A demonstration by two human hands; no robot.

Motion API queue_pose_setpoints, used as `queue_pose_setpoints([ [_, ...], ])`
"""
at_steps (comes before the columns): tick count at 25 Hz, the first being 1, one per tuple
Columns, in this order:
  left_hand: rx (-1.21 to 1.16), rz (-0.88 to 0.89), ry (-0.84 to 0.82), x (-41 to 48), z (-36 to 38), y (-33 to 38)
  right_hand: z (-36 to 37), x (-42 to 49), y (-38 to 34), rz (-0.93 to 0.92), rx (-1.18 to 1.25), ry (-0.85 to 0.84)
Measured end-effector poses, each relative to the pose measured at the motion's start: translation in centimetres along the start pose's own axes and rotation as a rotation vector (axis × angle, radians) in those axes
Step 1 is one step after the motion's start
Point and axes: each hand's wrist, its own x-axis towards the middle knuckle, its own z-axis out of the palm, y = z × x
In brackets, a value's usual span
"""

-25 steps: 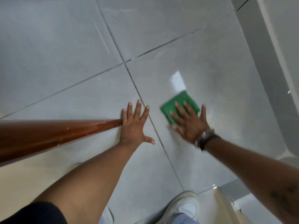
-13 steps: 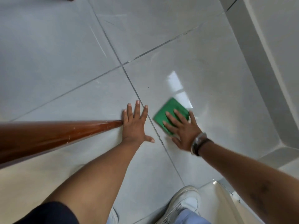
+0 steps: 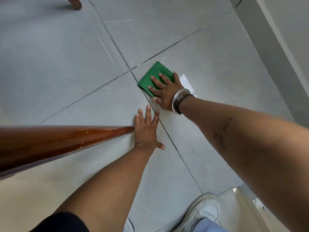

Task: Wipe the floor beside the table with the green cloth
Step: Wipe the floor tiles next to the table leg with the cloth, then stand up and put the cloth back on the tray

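My right hand (image 3: pixel 164 92) lies flat on the green cloth (image 3: pixel 154 77), fingers (image 3: pixel 155 80) spread wide and pressing down instead of curling round it, because a flat palm keeps the whole folded square in contact with the floor (image 3: pixel 58 56) and lets me push it along. The cloth sits just beyond the desk leg (image 3: pixel 66 139), right at the crossing of the grout lines (image 3: pixel 132 72), with one edge along the seam and most of it on the glossy tile past that seam. I judge the cloth is placed there so the wipe takes in the joint itself, where dirt would settle

My left hand (image 3: pixel 146 131) holds nothing; its fingers are splayed open and pressed to the tile, the outer edge of the hand touching the foot of the desk leg. It is there as a prop: I am bent low and it seems to carry my weight so the right arm can move freely

My shoe (image 3: pixel 203 210) is planted on the near side of the desk leg, well back from the cloth. A second wooden leg (image 3: pixel 74 3) shows far beyond the desk leg, at the top edge of the view

The wiping looks under way, with floor beside the desk leg left to cover
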Motion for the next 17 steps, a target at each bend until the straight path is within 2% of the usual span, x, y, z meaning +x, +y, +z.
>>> queue_pose_setpoints([
  [4, 0.06, 0.0, -0.069, -1.5, -1.4, 0.1, 5.6, -11.0, -1.2, 0.104, -0.003, -0.081],
  [7, -0.014, -0.021, 0.027, -4.1, -2.2, 0.1, 9.0, -18.7, -2.3, 0.154, -0.019, -0.087],
  [8, -0.052, -0.013, 0.04, -5.0, -2.6, 0.1, 9.6, -19.6, -2.7, 0.14, -0.076, -0.066],
  [10, -0.165, 0.003, 0.032, -7.2, -3.6, 0.4, 9.8, -18.4, -2.2, 0.165, -0.097, 0.083],
  [11, -0.255, 0.002, -0.011, -8.6, -4.5, 0.4, 8.3, -17.4, -2.0, 0.237, 0.034, 0.084],
  [12, -0.367, -0.021, -0.07, -10.1, -5.8, 0.4, 5.9, -16.9, -2.1, 0.338, 0.275, 0.024],
  [13, -0.515, -0.085, -0.117, -11.6, -7.5, 0.6, 3.4, -16.6, -2.1, 0.496, 0.614, -0.058],
  [15, -0.906, -0.325, -0.201, -14.6, -11.7, 1.3, -1.8, -18.0, -2.6, 0.837, 1.404, -0.157],
  [17, -1.299, -0.521, -0.229, -17.7, -17.6, 1.6, -8.3, -22.0, -3.9, 0.897, 1.977, -0.184],
])
